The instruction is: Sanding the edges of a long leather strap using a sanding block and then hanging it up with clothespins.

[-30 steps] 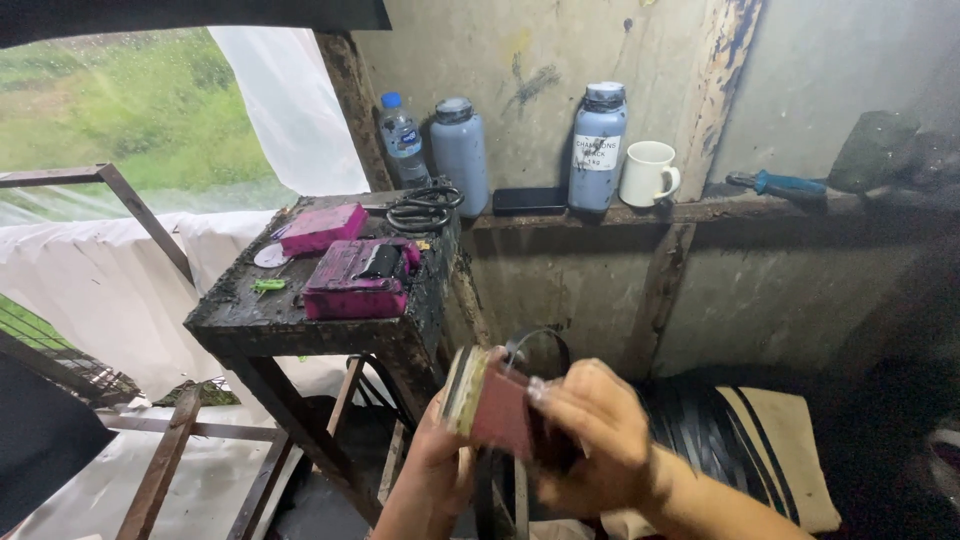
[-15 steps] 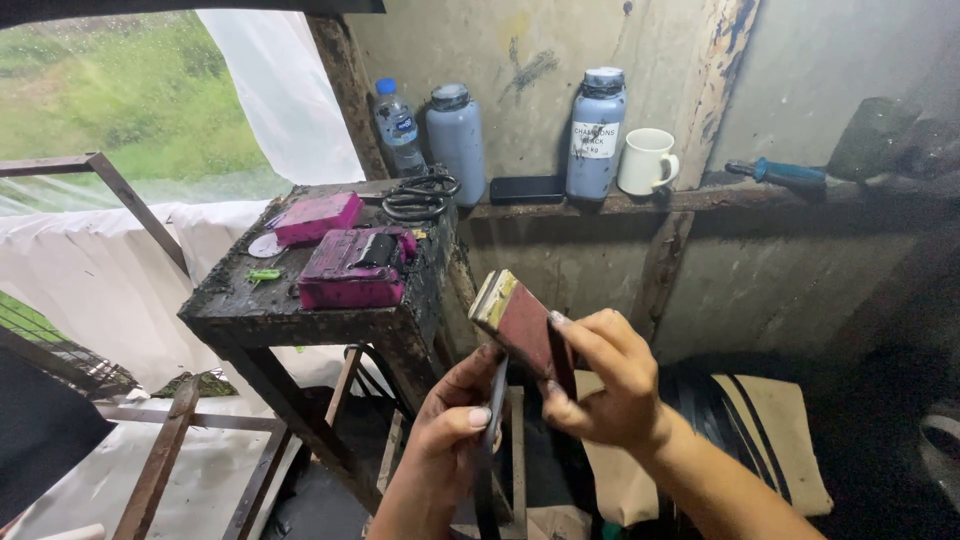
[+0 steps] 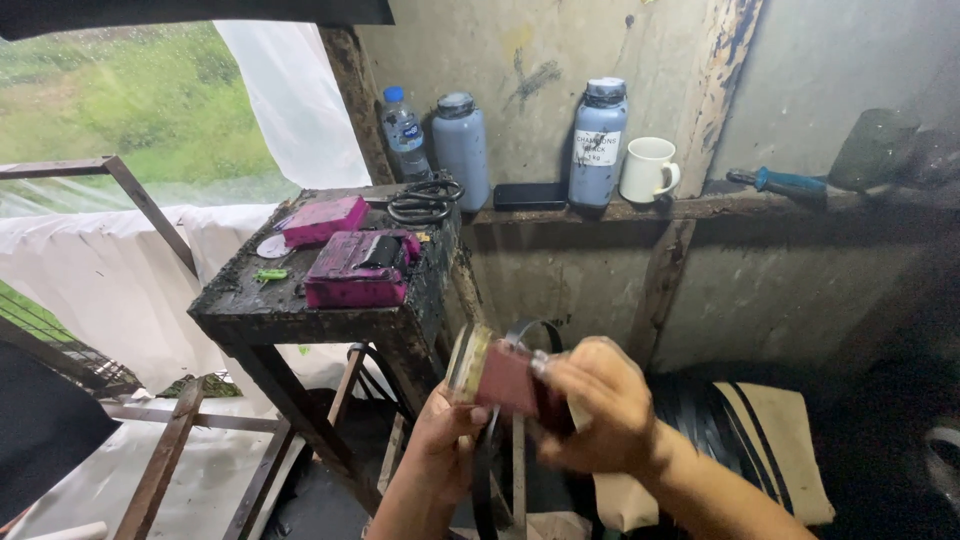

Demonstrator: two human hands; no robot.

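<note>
Low in the head view, at about 6 o'clock, the right hand (image 3: 600, 410) is closed over a reddish-brown block (image 3: 503, 378) with a pale, layered end face, fingers wrapped across its top and blurred. The left hand (image 3: 445, 430), just at 9 o'clock of the right, pinches a narrow black strap (image 3: 487, 470) that runs down from under the block; its thumb and forefinger press together on the strap. The block sits between the two hands, touching the right one, with a loop of the strap rising just behind it.

At 10 o'clock from the hands stands a grimy dark wooden table (image 3: 300, 315). On it lie a magenta-stained box (image 3: 360, 270), a smaller magenta block (image 3: 322, 219) beyond it, a small green piece (image 3: 270, 274) and black scissors (image 3: 425, 203) at the far edge.

At 12 o'clock a wooden ledge (image 3: 700, 209) along the wall bears a clear water bottle (image 3: 404, 133), two grey-blue plastic bottles (image 3: 461, 148), a dark phone (image 3: 529, 195) lying flat, a white mug (image 3: 648, 171) and a blue-handled tool (image 3: 785, 183) off at 2 o'clock. At 4 o'clock of the hands a tan cloth with dark stripes (image 3: 770, 440) lies on the floor
</note>
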